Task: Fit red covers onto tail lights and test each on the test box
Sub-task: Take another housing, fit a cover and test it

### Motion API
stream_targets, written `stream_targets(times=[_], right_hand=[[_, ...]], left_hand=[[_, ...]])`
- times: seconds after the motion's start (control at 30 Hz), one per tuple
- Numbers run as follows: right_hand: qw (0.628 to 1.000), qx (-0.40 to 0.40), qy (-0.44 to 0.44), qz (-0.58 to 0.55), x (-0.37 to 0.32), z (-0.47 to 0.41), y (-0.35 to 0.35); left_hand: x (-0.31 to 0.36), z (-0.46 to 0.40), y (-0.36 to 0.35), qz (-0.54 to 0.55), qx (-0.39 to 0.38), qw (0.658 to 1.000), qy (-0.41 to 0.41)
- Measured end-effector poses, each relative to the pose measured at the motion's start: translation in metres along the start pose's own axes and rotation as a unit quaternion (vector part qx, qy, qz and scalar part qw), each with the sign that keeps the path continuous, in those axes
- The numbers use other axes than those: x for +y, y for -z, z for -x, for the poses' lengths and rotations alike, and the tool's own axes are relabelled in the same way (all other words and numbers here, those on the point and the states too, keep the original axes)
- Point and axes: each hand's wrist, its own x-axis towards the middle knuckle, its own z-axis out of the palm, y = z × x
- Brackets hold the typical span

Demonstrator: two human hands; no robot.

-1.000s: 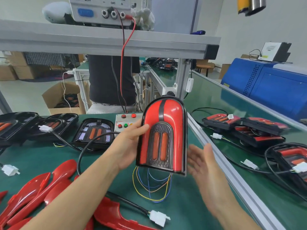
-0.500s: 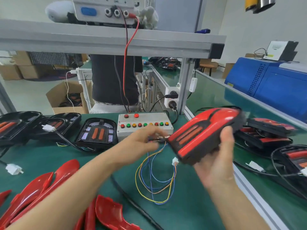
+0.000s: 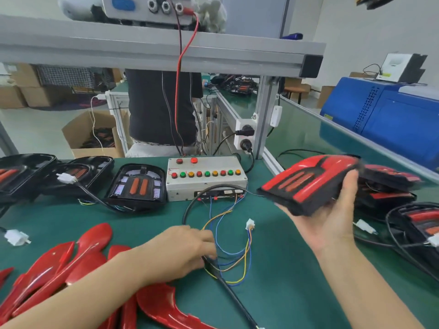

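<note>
My right hand (image 3: 330,217) holds a tail light (image 3: 308,181) fitted with its red cover, tilted flat above the right side of the bench, thumb on its far edge. My left hand (image 3: 183,250) is lower on the green mat, fingers curled round a black cable (image 3: 228,290) where its coloured wires fan out. The white test box (image 3: 206,179) with rows of red, green and orange buttons sits behind, its loose wires ending in a white plug (image 3: 250,224). Loose red covers (image 3: 78,255) lie at the front left.
Uncovered black tail lights (image 3: 136,186) line the back left. Covered tail lights (image 3: 389,186) are stacked at the right with white connectors and cables. An aluminium shelf (image 3: 166,55) with a power supply spans overhead. Another person stands behind the bench.
The covered tail light passed from my left hand to my right and swung rightward, now lying nearly flat. My left hand dropped to the mat and took hold of the black cable.
</note>
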Motion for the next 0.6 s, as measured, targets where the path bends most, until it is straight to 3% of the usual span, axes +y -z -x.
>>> stream_targets(times=[0.07,0.13,0.33,0.5,0.6], right_hand=[[0.998,-0.008,-0.063,0.024,0.005,0.005,0.01],[0.993,-0.001,-0.112,0.042,0.007,0.008,0.019],[0.981,0.044,-0.168,0.09,0.01,0.009,0.041],[0.971,0.041,-0.182,0.148,0.006,0.008,0.052],[0.954,0.028,-0.171,0.246,0.001,0.006,0.05]], left_hand=[[-0.003,-0.005,0.007,-0.051,0.017,0.999,0.001],[-0.011,0.0,0.017,-0.097,0.081,0.992,-0.024],[-0.03,0.014,0.033,-0.179,0.236,0.955,-0.009],[-0.041,0.023,0.016,-0.165,0.229,0.959,0.033],[-0.044,0.03,0.004,-0.103,0.248,0.96,0.082]])
